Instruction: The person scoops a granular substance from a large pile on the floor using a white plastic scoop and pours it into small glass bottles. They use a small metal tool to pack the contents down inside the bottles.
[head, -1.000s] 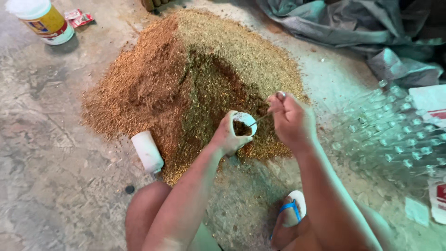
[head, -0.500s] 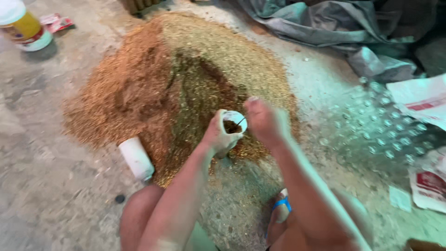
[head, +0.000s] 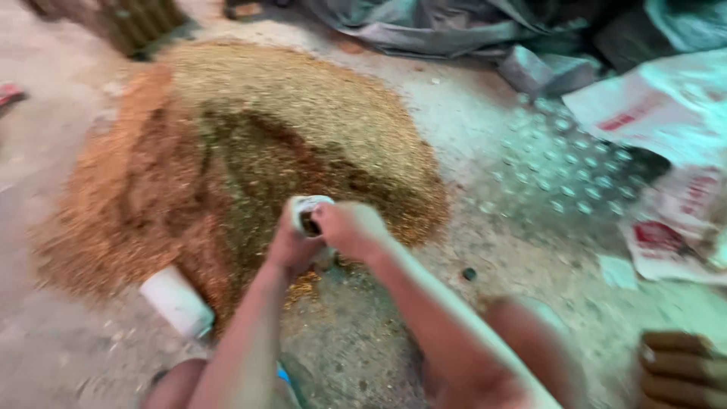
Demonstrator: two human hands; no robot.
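The left hand (head: 291, 246) grips a small white container (head: 309, 216) with dark material at its mouth, while the right hand (head: 352, 227) presses its fingers (head: 326, 220) at that opening. Just beyond the fingers spreads a pile of brown and greenish crumbled material (head: 227, 151) on the concrete floor (head: 492, 227). Below and left of the fingers, a white cylinder (head: 178, 301) lies at the pile's edge. The picture is blurred.

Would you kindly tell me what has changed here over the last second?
The right hand closed in over the small white cup's mouth. The left hand keeps its grip on that cup; the pile and the white tube lie unchanged.
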